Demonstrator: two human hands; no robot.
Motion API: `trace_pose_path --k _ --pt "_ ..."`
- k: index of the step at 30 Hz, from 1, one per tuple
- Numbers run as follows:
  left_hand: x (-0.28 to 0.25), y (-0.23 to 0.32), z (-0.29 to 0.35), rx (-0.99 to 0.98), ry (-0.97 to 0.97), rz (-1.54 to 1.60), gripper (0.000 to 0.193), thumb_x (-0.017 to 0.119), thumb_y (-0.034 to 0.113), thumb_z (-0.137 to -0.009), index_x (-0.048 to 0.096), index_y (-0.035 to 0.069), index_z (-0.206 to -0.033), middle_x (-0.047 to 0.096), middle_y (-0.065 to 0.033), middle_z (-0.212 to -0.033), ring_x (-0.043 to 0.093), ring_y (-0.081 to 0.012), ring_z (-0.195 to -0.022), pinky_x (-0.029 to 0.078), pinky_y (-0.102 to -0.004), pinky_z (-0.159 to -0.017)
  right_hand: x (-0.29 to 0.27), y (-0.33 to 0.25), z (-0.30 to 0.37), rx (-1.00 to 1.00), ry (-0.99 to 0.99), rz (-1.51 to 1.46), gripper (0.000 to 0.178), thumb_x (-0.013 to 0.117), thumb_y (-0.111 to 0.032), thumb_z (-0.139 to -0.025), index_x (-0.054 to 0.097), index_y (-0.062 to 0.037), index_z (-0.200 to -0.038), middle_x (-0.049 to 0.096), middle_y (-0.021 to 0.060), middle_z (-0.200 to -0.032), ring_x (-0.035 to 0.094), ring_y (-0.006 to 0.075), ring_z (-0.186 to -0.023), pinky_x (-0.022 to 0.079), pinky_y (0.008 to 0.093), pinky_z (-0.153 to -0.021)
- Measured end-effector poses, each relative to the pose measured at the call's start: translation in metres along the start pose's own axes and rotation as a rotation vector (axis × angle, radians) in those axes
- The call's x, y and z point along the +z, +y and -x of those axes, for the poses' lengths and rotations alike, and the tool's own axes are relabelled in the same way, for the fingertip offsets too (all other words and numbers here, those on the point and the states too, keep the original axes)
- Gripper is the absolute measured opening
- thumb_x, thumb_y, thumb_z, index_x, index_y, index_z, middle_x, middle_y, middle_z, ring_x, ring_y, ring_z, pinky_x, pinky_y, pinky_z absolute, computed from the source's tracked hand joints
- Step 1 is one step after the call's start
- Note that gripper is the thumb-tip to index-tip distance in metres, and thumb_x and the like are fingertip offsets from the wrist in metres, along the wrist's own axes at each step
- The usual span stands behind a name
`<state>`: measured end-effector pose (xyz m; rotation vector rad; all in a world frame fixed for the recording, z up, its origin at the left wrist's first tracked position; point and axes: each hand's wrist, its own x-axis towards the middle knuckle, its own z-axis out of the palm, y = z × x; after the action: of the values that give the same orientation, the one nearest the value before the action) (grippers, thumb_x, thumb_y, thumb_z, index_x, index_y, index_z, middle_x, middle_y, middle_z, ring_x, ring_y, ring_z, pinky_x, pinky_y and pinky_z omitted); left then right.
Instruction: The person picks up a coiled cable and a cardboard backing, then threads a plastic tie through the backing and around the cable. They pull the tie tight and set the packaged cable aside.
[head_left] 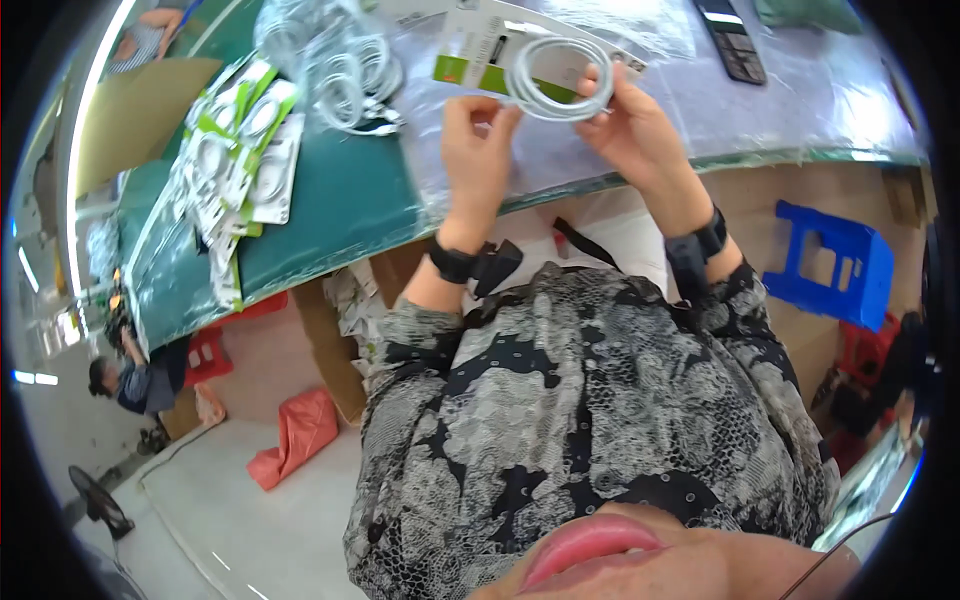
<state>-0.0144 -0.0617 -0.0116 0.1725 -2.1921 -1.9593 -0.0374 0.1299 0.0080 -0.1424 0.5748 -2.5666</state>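
Both my hands are up over the near edge of the tabletop (340,215), and between them sits one coiled white cable (560,78). My right hand (640,125) has its fingers (598,82) pinching the right side of the coil, thumb beneath, fingertips curled over the loops. My left hand (478,150) meets it from the other side, fingers (500,112) pressed together and nipping the lower left rim of the coil. Behind the cable lies one white and green packaging card (480,45), flat on the clear plastic sheet (800,100) that covers this part of the tabletop. Toward the left edge I see a fanned stack of packed cable cards (235,160), too overlapped for me to count exactly. At the far edge sits a heap of loose white cable coils (345,75), again more than I can count. One dark flat device with keys (732,38) rests near the far right corner. I count two black wrist straps, one on each wrist. Below the tabletop, on the right, stands one blue plastic stool (835,265).
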Motion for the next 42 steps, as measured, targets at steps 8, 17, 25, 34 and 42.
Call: trace_pose_path --k 8,17,25,34,42 --pt "0.003 0.025 0.016 0.371 0.073 -0.300 0.015 0.067 0.007 -0.079 0.060 0.002 -0.092 0.054 -0.0093 -0.097 0.053 -0.0152 -0.062 0.044 -0.0274 -0.057 -0.001 0.002 0.001 0.053 -0.174 -0.057 0.030 0.038 -0.024 -0.099 0.053 -0.0003 -0.111 0.061 0.0061 -0.095 0.047 0.0085 -0.066 0.042 0.0249 -0.068" --pt "0.013 0.018 0.034 0.107 -0.223 -0.133 0.013 0.061 0.003 -0.082 0.065 0.001 -0.094 0.062 -0.0115 -0.086 0.059 -0.0203 -0.066 0.046 -0.0314 -0.059 0.019 0.006 0.004 0.054 -0.107 0.015 0.032 0.040 -0.022 -0.098 0.051 0.0001 -0.118 0.059 0.0045 -0.095 0.046 0.0081 -0.068 0.042 0.0225 -0.067" --pt "0.012 0.021 0.036 0.545 -0.259 -0.288 0.011 0.057 0.001 -0.082 0.063 0.000 -0.091 0.060 -0.0145 -0.080 0.059 -0.0290 -0.067 0.046 -0.0346 -0.059 -0.004 0.009 0.007 0.088 -0.424 -0.150 0.030 0.041 -0.018 -0.098 0.052 -0.0009 -0.119 0.054 0.0017 -0.084 0.042 0.0053 -0.059 0.041 0.0203 -0.056" --pt "-0.042 0.044 0.012 0.913 0.215 -0.539 0.045 0.072 0.034 -0.078 0.059 0.000 -0.102 0.057 -0.0116 -0.101 0.053 -0.0274 -0.100 0.040 -0.0397 -0.084 -0.005 0.006 0.021 0.378 -0.345 -0.417 0.026 0.043 -0.022 -0.098 0.054 0.0016 -0.102 0.050 0.0031 -0.079 0.033 0.0036 -0.045 0.031 0.0146 -0.040" --pt "-0.033 0.069 0.002 0.245 -0.683 -0.386 0.033 0.071 0.026 -0.082 0.063 0.002 -0.102 0.064 -0.0081 -0.088 0.058 -0.0190 -0.073 0.047 -0.0297 -0.067 0.017 0.015 0.039 0.551 -0.202 -0.671 0.012 0.044 -0.014 -0.097 0.046 -0.0036 -0.092 0.046 0.0034 -0.075 0.037 0.0042 -0.044 0.034 0.0177 -0.038"
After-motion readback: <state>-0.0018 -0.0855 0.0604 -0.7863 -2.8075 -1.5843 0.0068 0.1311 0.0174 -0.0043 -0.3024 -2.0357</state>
